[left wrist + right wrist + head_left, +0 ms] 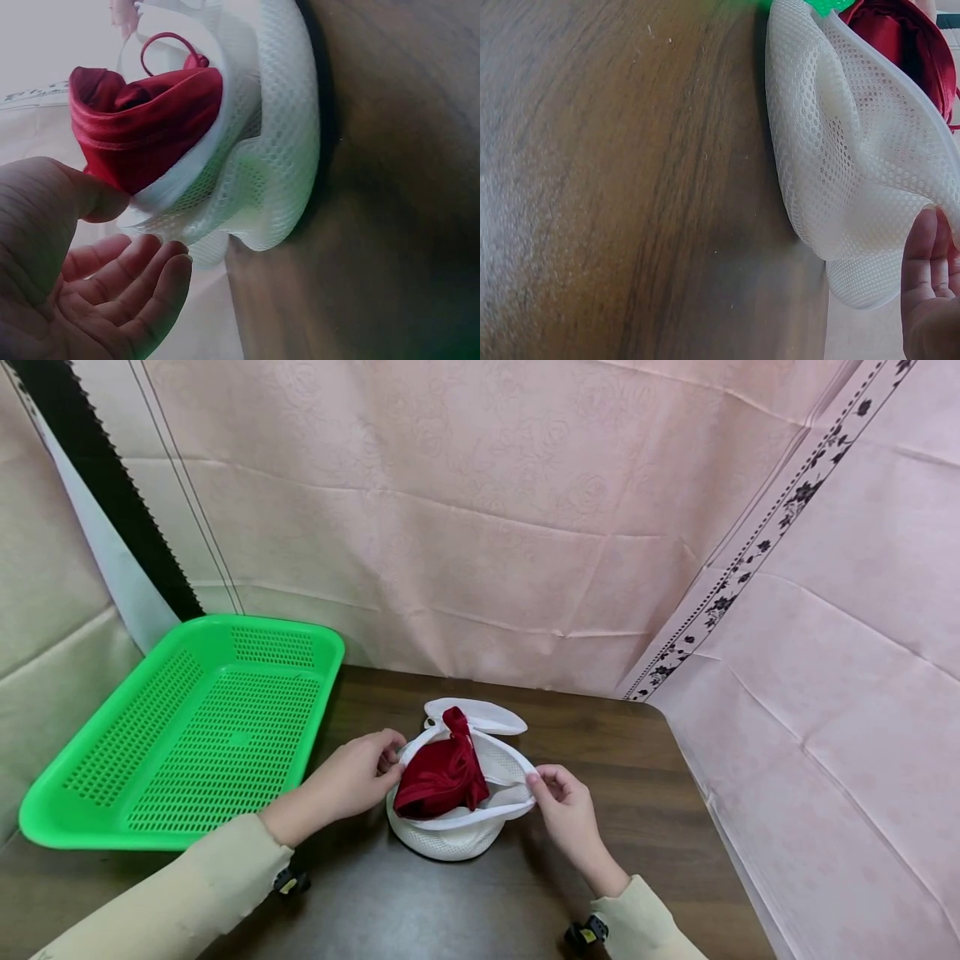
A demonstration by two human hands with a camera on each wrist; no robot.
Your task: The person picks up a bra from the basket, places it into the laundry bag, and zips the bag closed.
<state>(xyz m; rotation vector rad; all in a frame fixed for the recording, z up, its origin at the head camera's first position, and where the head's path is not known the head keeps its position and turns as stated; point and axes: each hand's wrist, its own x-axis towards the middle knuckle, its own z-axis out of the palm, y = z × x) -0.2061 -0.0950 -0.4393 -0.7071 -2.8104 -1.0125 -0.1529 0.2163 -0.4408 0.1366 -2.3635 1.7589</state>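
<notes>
A white mesh laundry bag (447,841) stands on the table with its mouth spread and its lid flap (487,714) folded back. Dark red satin fabric (438,777) with a thin cord sits in the mouth, partly above the rim; its lower part is hidden inside. My left hand (362,777) pinches the left side of the rim between thumb and fingers, close beside the red fabric. On the opposite side, my right hand (566,810) pinches the rim and holds it outward. The right wrist view shows the mesh wall (817,150) sagging in folds below the right fingertips (926,225).
To the left lies a green plastic basket (330,652) with perforated sides and bottom. The brown wooden table (622,777) ends at pink patterned cloth (450,527) hung behind and to the right.
</notes>
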